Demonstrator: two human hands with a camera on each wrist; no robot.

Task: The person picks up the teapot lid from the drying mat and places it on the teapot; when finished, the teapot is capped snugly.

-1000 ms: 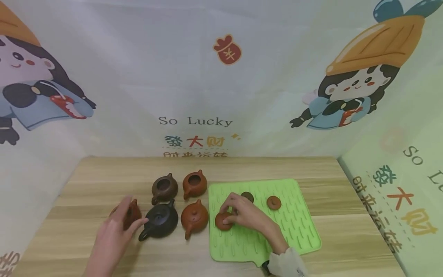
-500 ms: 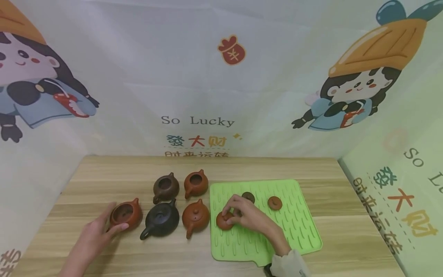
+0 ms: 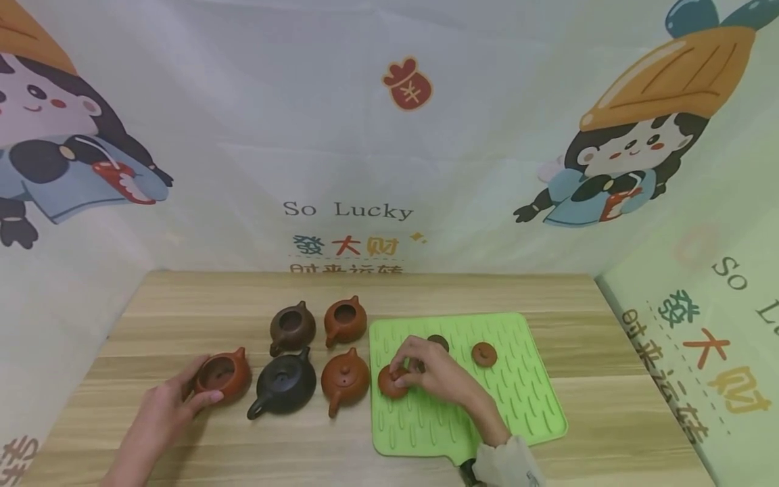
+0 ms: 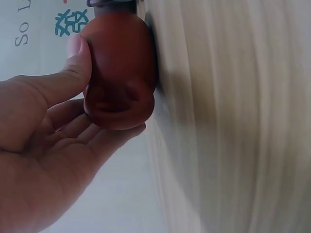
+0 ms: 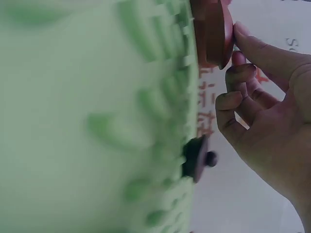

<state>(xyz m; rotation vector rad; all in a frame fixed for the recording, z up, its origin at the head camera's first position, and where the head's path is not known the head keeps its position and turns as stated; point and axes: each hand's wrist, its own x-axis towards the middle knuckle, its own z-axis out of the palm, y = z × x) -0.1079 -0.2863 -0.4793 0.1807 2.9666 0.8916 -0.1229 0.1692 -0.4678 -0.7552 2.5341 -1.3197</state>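
Note:
At the left, a reddish-brown teapot (image 3: 240, 380) stands lidless on the table, its opening upward. My left hand (image 3: 159, 414) grips its near left side, the thumb in front and the fingers behind. In the left wrist view the looped handle of this teapot (image 4: 119, 58) points toward the camera. On the green mat (image 3: 420, 433), my right hand (image 3: 435, 370) pinches a reddish-brown lid (image 3: 389, 387) near its knob. The right wrist view shows that lid (image 5: 214, 36) edge-on, its underside details hard to make out.
Beside the held teapot are a black lidded teapot (image 3: 286, 389) and an orange-brown lidded teapot (image 3: 345, 385). Behind them stand a dark brown open teapot (image 3: 294, 333) and an orange-brown open one (image 3: 345, 325). A dark lid (image 3: 439, 342) and a brown lid (image 3: 484, 354) lie on the mat.
My left hand has drawn back leftward from over the teapot to its near left side and now grips it, uncovering the opening. The right hand stays at the lid, almost unmoved.

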